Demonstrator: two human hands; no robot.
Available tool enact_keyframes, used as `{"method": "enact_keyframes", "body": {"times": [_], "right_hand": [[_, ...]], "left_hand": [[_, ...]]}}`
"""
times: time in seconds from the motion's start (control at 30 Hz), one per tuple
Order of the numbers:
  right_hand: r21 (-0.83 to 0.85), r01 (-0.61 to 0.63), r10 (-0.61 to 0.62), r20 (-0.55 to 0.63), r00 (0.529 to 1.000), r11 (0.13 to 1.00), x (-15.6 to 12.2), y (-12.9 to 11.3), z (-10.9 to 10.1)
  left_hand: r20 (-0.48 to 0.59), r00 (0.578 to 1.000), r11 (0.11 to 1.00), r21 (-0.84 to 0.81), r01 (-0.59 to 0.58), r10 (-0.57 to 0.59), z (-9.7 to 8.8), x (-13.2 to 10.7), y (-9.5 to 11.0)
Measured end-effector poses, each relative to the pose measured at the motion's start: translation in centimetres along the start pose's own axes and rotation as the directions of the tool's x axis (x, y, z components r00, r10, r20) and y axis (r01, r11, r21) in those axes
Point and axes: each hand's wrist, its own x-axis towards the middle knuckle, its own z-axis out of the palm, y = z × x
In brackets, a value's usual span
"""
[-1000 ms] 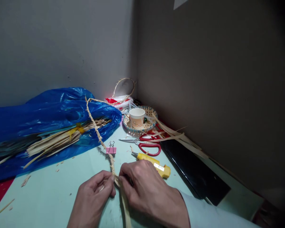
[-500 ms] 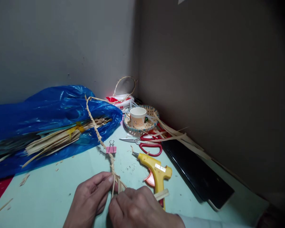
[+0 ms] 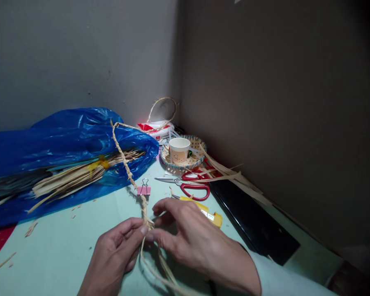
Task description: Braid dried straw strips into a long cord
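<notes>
A straw braid (image 3: pixel 128 170) runs from the blue bag down toward me, with a pink binder clip (image 3: pixel 144 190) on it. My left hand (image 3: pixel 119 246) pinches the braid's near end between thumb and fingers. My right hand (image 3: pixel 194 238) is beside that end, index finger raised and thumb apart from it, the thumb tip at the braid. Loose straw strands (image 3: pixel 156 269) hang from the pinch and curve under my right hand. Behind my right hand lies a yellow glue gun (image 3: pixel 217 219), its handle hidden.
A blue plastic bag (image 3: pixel 77 127) holds a tied straw bundle (image 3: pixel 74 176) at left. Red-handled scissors (image 3: pixel 200 191), a woven basket (image 3: pixel 200 144) with a paper cup (image 3: pixel 179 150), and a black flat device (image 3: pixel 253 222) are to the right. Walls meet behind.
My right hand has opened from its curled grip and moved up beside the braid, now covering more of the glue gun. The strands curve toward the lower right. My left hand keeps its pinch.
</notes>
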Motion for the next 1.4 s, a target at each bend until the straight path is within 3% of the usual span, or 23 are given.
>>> {"method": "enact_keyframes", "body": {"times": [0.1, 0.17, 0.3, 0.5, 0.73, 0.83, 0.9, 1.13, 1.3, 1.4], "right_hand": [[0.242, -0.054, -0.017, 0.282, 0.959, 0.969, 0.4, 0.7, 0.5], [0.301, -0.057, -0.048, 0.331, 0.942, 0.952, 0.5, 0.7, 0.7], [0.170, 0.001, -0.046, 0.261, 0.964, 0.985, 0.5, 0.5, 0.5], [-0.047, -0.009, 0.017, 0.172, 0.985, 0.999, 0.5, 0.6, 0.8], [-0.024, 0.013, -0.010, 0.119, 0.993, 1.000, 0.3, 1.0, 1.6], [-0.002, -0.013, 0.013, 0.085, 0.996, 1.000, 0.3, 1.3, 2.1], [0.030, -0.044, 0.042, 0.073, 0.996, 0.999, 0.4, 1.3, 2.3], [0.133, -0.067, 0.062, 0.045, 0.997, 0.989, 0.7, 1.2, 2.5], [0.149, -0.084, 0.086, -0.006, 0.996, 0.985, 1.0, 1.5, 2.9], [0.139, -0.058, 0.065, -0.043, 0.997, 0.989, 0.9, 1.3, 2.8]], "left_hand": [[0.000, 0.999, 0.998, 0.052, -0.035, 0.035, 0.0, -0.1, 0.2], [0.016, 0.997, 0.994, 0.080, -0.076, 0.075, -0.1, -0.1, 0.3], [0.003, 0.987, 0.976, 0.150, -0.158, 0.160, -0.1, -0.1, 0.5], [0.019, 0.976, 0.948, 0.231, -0.217, 0.218, -0.3, -0.1, 0.3], [0.128, 0.981, 0.918, 0.354, -0.182, 0.145, -0.9, 0.5, -0.3], [0.071, 0.987, 0.899, 0.407, -0.160, 0.144, -0.7, 0.1, -0.1], [0.027, 0.985, 0.869, 0.468, -0.164, 0.172, -0.4, -0.3, 0.1], [0.020, 0.955, 0.779, 0.574, -0.253, 0.296, 0.0, -1.1, -0.2], [0.113, 0.914, 0.664, 0.653, -0.365, 0.391, -0.4, -1.3, -0.2], [0.089, 0.907, 0.621, 0.702, -0.350, 0.411, -0.5, -1.7, 0.1]]}}
